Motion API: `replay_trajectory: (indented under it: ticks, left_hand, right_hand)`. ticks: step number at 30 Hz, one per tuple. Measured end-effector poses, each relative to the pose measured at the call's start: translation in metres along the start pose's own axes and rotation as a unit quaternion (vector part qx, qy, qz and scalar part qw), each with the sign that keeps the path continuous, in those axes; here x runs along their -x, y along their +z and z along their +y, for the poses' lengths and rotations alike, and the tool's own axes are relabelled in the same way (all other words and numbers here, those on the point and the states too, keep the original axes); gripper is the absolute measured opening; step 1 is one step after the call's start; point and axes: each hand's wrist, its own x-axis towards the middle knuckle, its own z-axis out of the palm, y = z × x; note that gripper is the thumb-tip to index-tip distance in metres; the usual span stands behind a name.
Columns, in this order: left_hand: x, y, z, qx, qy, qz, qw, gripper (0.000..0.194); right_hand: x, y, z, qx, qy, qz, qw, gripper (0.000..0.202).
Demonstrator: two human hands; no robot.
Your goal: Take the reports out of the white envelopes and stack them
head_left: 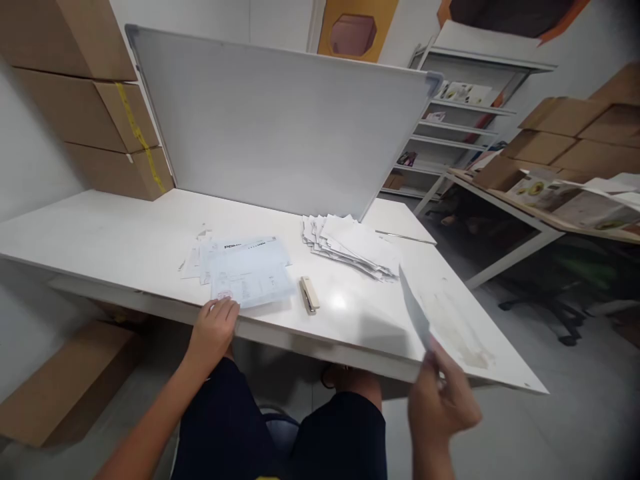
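My left hand [214, 327] rests at the front edge of the desk, its fingers lying on the lower left corner of a printed sheet [253, 283]. Other printed papers [235, 248] lie under and behind that sheet. At the right, my right hand [443, 393] pinches the lower end of a paper sheet [414, 308], which stands tilted above the desk, nearly edge-on to me. Between my hands a beige stapler [309, 295] lies on the desk. Beyond it is an uneven stack of folded-looking white papers [350, 245].
A large whiteboard [285, 127] stands along the back of the white desk [125, 233]. Cardboard boxes [113, 113] are piled at the left, and a long box [70, 383] lies on the floor. Shelves [460, 140] and a second table [505, 203] with boxes are at the right.
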Motion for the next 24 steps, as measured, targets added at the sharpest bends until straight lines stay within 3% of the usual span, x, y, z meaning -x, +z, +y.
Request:
replay_trajectory:
  ticks: [2, 5, 7, 10, 12, 14, 16, 17, 18, 20, 22, 23, 24]
  left_hand:
    - [0.014, -0.005, 0.012, 0.001, 0.027, 0.057, 0.998, 0.024]
    - [0.030, -0.008, 0.024, 0.003, 0.059, 0.094, 0.994, 0.017]
    - [0.037, -0.008, 0.026, 0.001, 0.067, 0.109, 0.992, 0.011]
    - [0.047, -0.006, 0.024, 0.012, 0.054, 0.124, 0.991, 0.009]
    - [0.056, -0.003, 0.022, 0.044, 0.047, 0.124, 0.990, 0.013]
    - [0.066, 0.002, 0.023, 0.099, 0.029, 0.115, 0.988, 0.015]
    - [0.076, 0.007, 0.026, 0.147, -0.083, 0.146, 0.975, 0.009]
    - [0.079, 0.009, 0.028, 0.172, -0.184, 0.178, 0.951, 0.012]
    - [0.080, 0.010, 0.029, 0.207, -0.303, 0.211, 0.906, 0.020]
    - [0.079, 0.006, 0.027, 0.330, -0.514, 0.214, 0.763, 0.041]
    - [0.073, -0.003, 0.019, 0.502, -0.601, 0.109, 0.613, 0.057]
    - [0.070, -0.009, 0.013, 0.569, -0.605, 0.054, 0.555, 0.062]
    - [0.066, -0.015, 0.006, 0.612, -0.600, 0.014, 0.515, 0.065]
  right_hand:
    - [0.009, 0.019, -0.044, -0.094, -0.090, -0.087, 0.988, 0.043]
    - [0.037, 0.056, -0.099, -0.188, -0.218, -0.276, 0.917, 0.059]
    - [0.057, 0.079, -0.122, -0.187, -0.227, -0.380, 0.877, 0.058]
    - [0.077, 0.103, -0.133, -0.185, -0.207, -0.532, 0.800, 0.060]
    - [0.083, 0.110, -0.130, -0.201, -0.207, -0.574, 0.766, 0.064]
    - [0.087, 0.113, -0.124, -0.222, -0.227, -0.567, 0.760, 0.065]
    - [0.091, 0.114, -0.118, -0.251, -0.251, -0.532, 0.769, 0.061]
    - [0.093, 0.115, -0.116, -0.268, -0.259, -0.510, 0.775, 0.059]
    - [0.095, 0.115, -0.115, -0.285, -0.262, -0.486, 0.784, 0.058]
    - [0.098, 0.115, -0.114, -0.315, -0.255, -0.441, 0.801, 0.057]
    - [0.099, 0.114, -0.115, -0.338, -0.252, -0.410, 0.809, 0.056]
    - [0.099, 0.113, -0.116, -0.344, -0.264, -0.402, 0.806, 0.055]
    - [0.099, 0.112, -0.117, -0.347, -0.283, -0.401, 0.799, 0.053]
